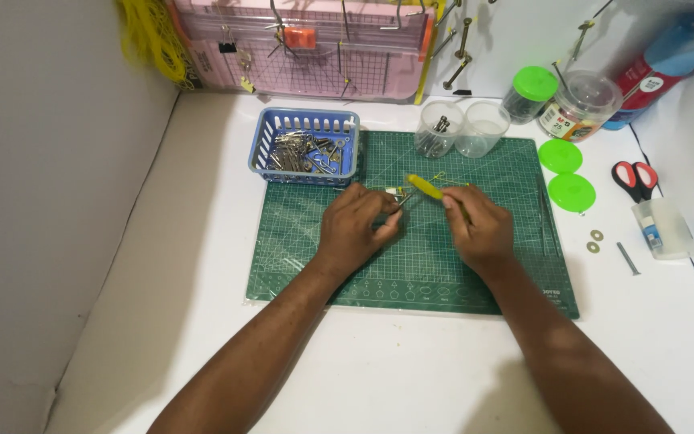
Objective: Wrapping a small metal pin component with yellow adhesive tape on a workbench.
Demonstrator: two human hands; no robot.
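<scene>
Over the middle of the green cutting mat, two hands work a yellow-handled tool against a small metal piece.

Right hand (pixel 479 225) has its grip closed around the lower end of the yellow-handled tool (pixel 425 186), whose tip points toward the left hand (pixel 355 225); that hand's fingers are pinched shut on a small metal piece (pixel 396 193), too small to make out clearly. Both things look light and stiff, and I judge the smooth handle is best held low and the tiny piece by its edges, as it could slip. Outward, the cutting mat (pixel 411 281) lies mid-bench; a blue basket (pixel 307 122) of metal clips stands at its far left corner, clear jars (pixel 459 128) at its far edge, scissors (pixel 634 178) toward the bench's right edge.
</scene>
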